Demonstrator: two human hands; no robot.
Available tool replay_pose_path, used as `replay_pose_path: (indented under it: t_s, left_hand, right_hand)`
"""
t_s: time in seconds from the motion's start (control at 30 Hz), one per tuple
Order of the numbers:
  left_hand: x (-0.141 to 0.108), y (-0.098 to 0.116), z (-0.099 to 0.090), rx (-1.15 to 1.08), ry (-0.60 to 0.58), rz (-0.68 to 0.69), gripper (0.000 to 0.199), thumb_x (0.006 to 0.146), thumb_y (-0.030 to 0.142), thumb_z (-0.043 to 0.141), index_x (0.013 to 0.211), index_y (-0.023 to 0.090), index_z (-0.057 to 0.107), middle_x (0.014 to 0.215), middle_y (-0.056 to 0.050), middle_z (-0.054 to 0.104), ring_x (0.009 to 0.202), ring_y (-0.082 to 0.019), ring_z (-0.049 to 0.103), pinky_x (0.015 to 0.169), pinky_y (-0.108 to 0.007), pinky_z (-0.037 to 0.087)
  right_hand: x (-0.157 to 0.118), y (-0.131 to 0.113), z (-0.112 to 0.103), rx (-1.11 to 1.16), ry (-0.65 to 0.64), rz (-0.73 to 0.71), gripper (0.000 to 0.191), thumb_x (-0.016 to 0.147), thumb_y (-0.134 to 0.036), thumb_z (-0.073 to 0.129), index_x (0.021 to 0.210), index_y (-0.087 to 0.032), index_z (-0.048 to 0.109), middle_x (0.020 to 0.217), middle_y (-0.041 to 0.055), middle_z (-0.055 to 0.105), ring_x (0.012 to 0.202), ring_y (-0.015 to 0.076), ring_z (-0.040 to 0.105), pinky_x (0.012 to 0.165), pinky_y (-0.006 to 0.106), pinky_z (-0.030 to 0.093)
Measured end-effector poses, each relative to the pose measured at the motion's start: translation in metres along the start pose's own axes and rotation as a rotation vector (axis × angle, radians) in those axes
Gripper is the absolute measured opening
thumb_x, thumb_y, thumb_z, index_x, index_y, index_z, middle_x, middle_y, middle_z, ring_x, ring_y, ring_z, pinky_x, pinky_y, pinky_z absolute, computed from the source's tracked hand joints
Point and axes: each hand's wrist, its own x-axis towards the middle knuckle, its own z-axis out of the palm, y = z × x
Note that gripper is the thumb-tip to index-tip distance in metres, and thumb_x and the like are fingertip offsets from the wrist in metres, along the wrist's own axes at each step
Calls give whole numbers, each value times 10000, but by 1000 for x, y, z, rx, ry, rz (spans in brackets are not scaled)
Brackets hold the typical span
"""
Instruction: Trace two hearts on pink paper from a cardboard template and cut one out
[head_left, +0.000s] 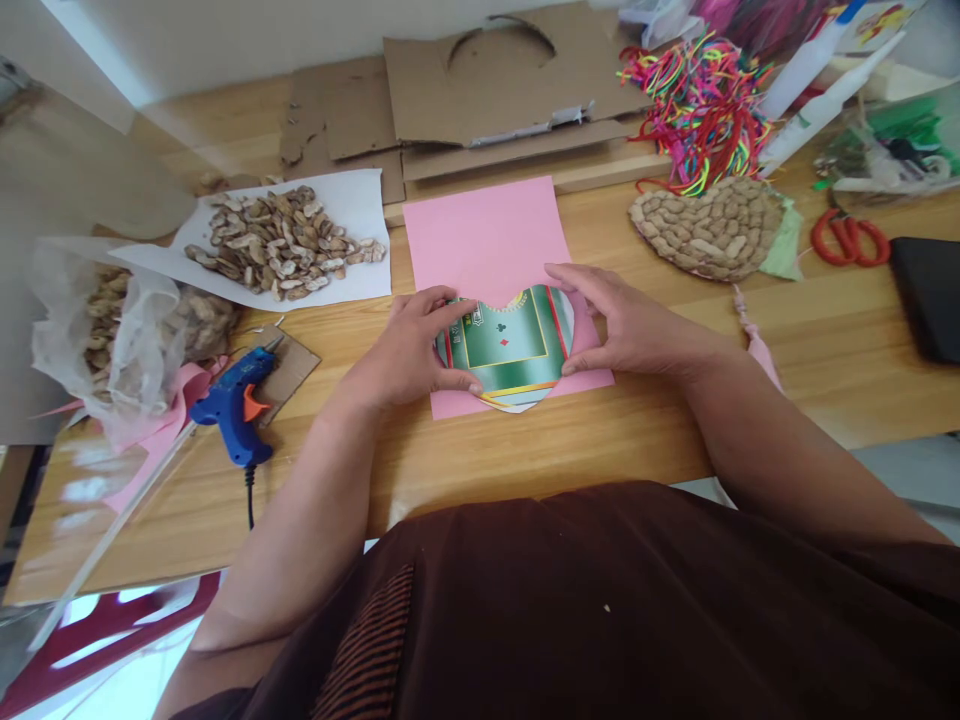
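A heart-shaped piece of printed card, green with card-suit marks, lies on a sheet of pink paper. My left hand grips its left side, thumb near the lower edge and fingers along the top. On the other side, my right hand holds the right lobe between thumb and fingers. The heart's tip points toward me and reaches slightly past the paper's near edge. Parts of both lobes are covered by my fingers.
Left are a blue glue gun, a plastic bag of peanuts and peanut shells on white paper. Cardboard lies behind. Right are a shell-covered heart, colourful cords, red-handled scissors and a black object.
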Motion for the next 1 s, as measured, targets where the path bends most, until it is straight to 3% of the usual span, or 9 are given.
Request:
replay_pose_path:
  t_s: [0.2,0.53,0.7,0.83,1.0]
  left_hand:
    - [1,-1,-3,5,-53,43,1174,510,773,870,1492,209,561,1555,-190,437,1461,-404,376,1248,-549,260]
    - [0,2,3,-5,-11,7,1146,502,746,893,1482,256,560,1542,-149,418,1415,-383,397,1241,-558,277]
    - [0,3,4,-24,38,-18,1012,565,664,914,1442,276,591,1487,-124,459,1378,-357,433,1222,-544,316]
    - [1,4,4,-23,69,-46,909,610,598,921,1410,295,610,1453,-104,491,1368,-344,448,1216,-539,331]
    - [2,5,5,-22,91,-73,864,644,507,929,1410,263,614,1440,-106,504,1368,-331,457,1225,-500,334]
  right_hand:
    - [0,2,0,-11,4,8,1097,626,-650,893,1565,-291,454,1640,85,427,1484,433,407,1244,641,315]
    - [-2,1,1,49,47,67,870,772,-501,809,1544,-275,477,1607,84,478,1404,385,514,1180,614,421]
    - [-1,0,5,46,125,88,808,768,-496,804,1503,-306,528,1599,66,487,1387,384,523,1118,597,488]
    - [-1,-2,4,54,112,81,832,743,-537,825,1493,-321,538,1603,59,482,1427,396,480,1151,630,444]
    - [1,-6,0,38,44,26,1006,612,-630,900,1494,-303,543,1613,78,464,1511,415,366,1263,618,287]
